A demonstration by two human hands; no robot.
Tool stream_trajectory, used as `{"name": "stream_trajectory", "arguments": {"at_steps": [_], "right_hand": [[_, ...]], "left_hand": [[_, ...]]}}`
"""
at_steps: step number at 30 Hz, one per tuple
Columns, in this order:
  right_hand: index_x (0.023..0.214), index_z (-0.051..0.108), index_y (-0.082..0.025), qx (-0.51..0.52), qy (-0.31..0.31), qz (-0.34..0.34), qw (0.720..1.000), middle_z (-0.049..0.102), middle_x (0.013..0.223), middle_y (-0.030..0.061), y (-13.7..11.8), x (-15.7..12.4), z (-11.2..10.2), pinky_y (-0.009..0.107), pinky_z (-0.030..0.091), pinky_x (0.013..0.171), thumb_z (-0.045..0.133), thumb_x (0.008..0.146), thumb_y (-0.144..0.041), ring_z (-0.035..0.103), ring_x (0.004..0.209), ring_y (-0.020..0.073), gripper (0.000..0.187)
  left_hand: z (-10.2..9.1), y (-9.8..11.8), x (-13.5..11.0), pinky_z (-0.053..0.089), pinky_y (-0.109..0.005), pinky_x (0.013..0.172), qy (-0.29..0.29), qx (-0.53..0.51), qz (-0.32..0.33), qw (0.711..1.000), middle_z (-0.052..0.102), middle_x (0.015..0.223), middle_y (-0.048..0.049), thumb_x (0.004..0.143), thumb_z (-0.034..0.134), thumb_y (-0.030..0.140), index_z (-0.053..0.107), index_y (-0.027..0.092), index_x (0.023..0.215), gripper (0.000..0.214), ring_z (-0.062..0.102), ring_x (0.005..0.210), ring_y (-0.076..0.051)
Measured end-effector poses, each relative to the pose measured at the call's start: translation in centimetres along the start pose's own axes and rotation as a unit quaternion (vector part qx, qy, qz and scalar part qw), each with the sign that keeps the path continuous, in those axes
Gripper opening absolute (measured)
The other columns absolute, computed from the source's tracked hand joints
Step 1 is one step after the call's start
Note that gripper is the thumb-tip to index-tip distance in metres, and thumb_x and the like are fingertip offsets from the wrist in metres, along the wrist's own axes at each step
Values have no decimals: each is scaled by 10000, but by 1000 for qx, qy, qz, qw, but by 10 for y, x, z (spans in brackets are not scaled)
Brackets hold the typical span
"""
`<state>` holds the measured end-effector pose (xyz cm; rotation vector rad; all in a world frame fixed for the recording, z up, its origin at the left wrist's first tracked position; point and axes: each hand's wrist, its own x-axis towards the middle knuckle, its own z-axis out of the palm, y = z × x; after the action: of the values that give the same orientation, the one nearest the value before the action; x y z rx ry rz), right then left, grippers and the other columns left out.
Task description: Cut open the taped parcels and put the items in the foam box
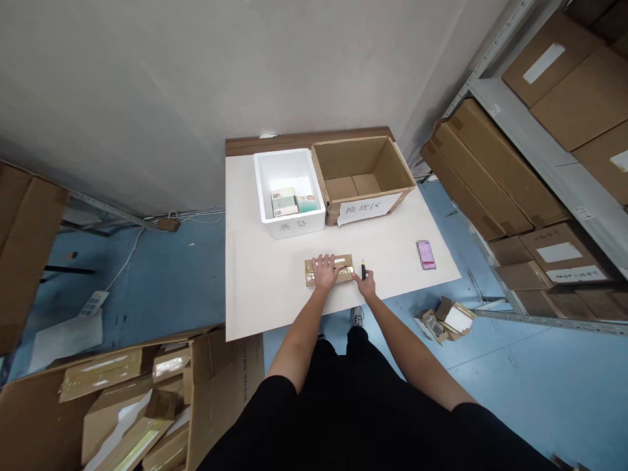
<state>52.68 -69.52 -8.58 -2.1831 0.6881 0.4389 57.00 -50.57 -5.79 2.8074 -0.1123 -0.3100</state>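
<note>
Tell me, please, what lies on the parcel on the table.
The left hand rests on the parcel, with shiny tape beside it. The surface beneath the hand is covered.

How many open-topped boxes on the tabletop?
2. The white foam box stands beyond the taped parcel under the left hand; the cardboard box stands immediately right of the foam one. Neither is hidden.

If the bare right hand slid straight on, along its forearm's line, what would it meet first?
Likely the oblong brown cardboard parcel: the right hand sits at its right end, though whether they touch is unclear.
</note>
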Motion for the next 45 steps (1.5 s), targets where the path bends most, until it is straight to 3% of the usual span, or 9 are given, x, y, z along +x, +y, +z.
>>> {"name": "stream_trajectory", "arguments": {"at_steps": [6,12,18,28,34,38,41,43,45], "right_hand": [[1396,454,-235,7,-18,7,1000,728,1285,149,-23,5,4,343,568,898,531,979,-578,722,1150,290,545],[1446,444,-244,-85,-64,-85,991,756,1195,113,-27,5,-19,350,537,884,429,1048,-542,726,1081,292,498],[1373,532,-267,-221,-122,-179,951,773,1147,100,-11,-5,-49,318,474,804,329,1103,-587,722,1027,291,464],[1303,538,-230,-369,-97,-220,898,753,1174,128,-39,5,-67,321,448,803,313,1119,-602,724,1001,281,472],[1315,514,-232,-333,-71,-163,926,751,1172,147,-22,-3,-61,334,463,829,291,1128,-581,735,1022,286,455],[1322,518,-189,-287,-35,-5,957,759,1063,189,15,14,-101,345,481,791,281,1113,-610,746,956,305,526],[1332,532,-215,-236,4,-32,971,764,1047,163,37,26,-123,347,488,815,297,1105,-600,742,997,314,505],[1312,544,-238,-174,-10,-53,983,768,1051,134,33,29,-110,340,499,823,340,1086,-612,743,1005,305,482],[1264,558,-245,-103,-22,-57,993,768,1086,123,16,29,-77,333,516,829,458,1022,-673,740,1016,296,502]], "left_hand": [[-6,6,-1,85,-591,1329,12,8,-54,998,519,1624,-121,1074,411,558,420,275,1652,644,341,1567,-365],[-12,8,-4,126,-583,1323,-4,21,-67,997,479,1654,-116,1055,450,590,393,291,1663,681,311,1582,-370],[-7,7,-4,99,-553,1335,14,23,-72,997,506,1635,-106,1060,432,596,385,295,1666,679,316,1579,-355],[12,0,-3,181,-594,1306,87,14,-42,995,581,1554,-144,1048,480,598,519,246,1583,641,436,1495,-371],[13,3,-3,187,-598,1297,77,21,-38,996,594,1541,-136,1055,483,566,496,269,1597,618,444,1481,-363],[10,1,-3,200,-599,1290,89,17,-68,994,599,1532,-146,1064,460,569,527,250,1575,605,458,1463,-366],[10,-1,-4,204,-609,1284,100,12,-77,992,604,1519,-164,1057,464,593,540,236,1564,625,455,1462,-378],[10,-1,-4,206,-607,1283,100,8,-74,992,611,1510,-164,1058,461,593,546,234,1559,623,463,1455,-378],[10,0,-3,208,-606,1282,96,5,-75,992,611,1509,-163,1060,462,583,548,234,1557,614,471,1447,-377]]}}
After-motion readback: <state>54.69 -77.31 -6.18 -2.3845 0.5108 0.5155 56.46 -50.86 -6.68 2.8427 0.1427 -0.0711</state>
